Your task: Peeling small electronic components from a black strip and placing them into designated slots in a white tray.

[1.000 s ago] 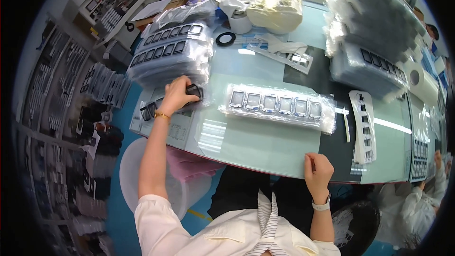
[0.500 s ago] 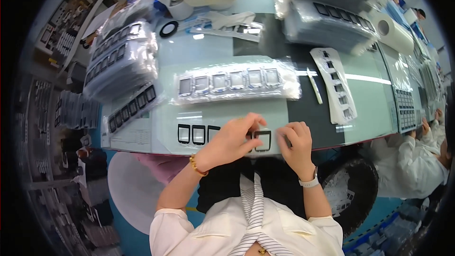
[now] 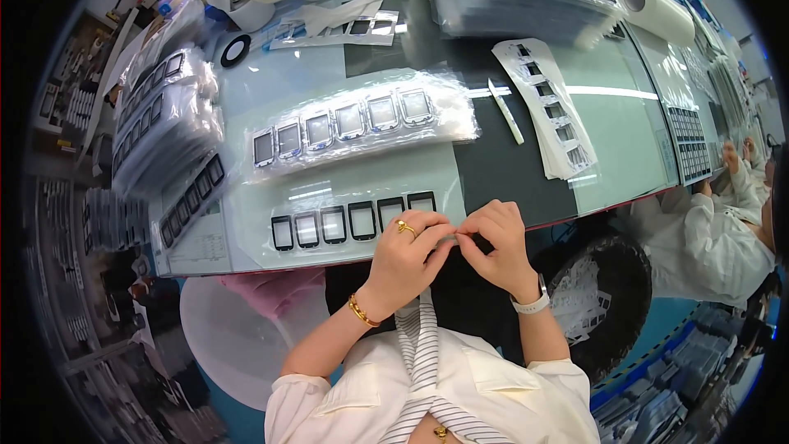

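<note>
Both hands meet at the near edge of the pale green glass-topped table (image 3: 329, 90). The left hand (image 3: 408, 253), wearing a gold ring, and the right hand (image 3: 496, 240) pinch a small thin piece between their fingertips; its kind cannot be told. Just beside the left hand lies a row of black rectangular frames (image 3: 353, 220). Beyond it sits a clear plastic bag of grey-framed screen parts (image 3: 345, 123).

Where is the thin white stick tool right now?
In the head view, the white stick lies on the table right of centre, between the bagged row of screens and the white punched strips.
</note>
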Tool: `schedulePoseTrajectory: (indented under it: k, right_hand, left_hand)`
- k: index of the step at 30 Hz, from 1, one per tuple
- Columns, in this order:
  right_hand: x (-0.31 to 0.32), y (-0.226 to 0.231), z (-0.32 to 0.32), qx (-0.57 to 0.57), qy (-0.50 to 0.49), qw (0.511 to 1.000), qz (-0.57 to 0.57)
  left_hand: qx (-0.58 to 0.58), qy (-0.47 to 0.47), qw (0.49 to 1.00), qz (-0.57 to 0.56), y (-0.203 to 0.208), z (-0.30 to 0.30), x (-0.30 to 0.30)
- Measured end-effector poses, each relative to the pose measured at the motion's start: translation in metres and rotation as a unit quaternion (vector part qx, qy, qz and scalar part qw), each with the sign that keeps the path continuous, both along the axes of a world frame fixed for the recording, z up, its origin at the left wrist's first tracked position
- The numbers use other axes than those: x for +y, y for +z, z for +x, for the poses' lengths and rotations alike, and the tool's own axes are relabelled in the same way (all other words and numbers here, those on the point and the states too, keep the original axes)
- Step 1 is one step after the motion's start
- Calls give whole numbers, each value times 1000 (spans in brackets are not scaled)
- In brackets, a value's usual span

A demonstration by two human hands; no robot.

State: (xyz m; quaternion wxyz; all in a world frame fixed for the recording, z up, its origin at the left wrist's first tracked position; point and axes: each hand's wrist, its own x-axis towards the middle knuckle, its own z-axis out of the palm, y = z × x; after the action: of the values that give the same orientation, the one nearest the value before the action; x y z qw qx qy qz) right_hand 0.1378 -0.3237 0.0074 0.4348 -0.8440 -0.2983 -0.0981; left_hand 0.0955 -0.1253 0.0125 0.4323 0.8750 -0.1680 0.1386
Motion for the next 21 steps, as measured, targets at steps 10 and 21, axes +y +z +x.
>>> schedulePoseTrajectory:
  k: [10,21]
  right_hand:
    - [5,-2,1,-28,-9,999,19]
    - [10,-7,-2,-46,-73,996,-24]
  left_hand:
    - [-9,13,1000,-6,-2,4,-3]
    - [103,40,987,-113,-3,10,5]
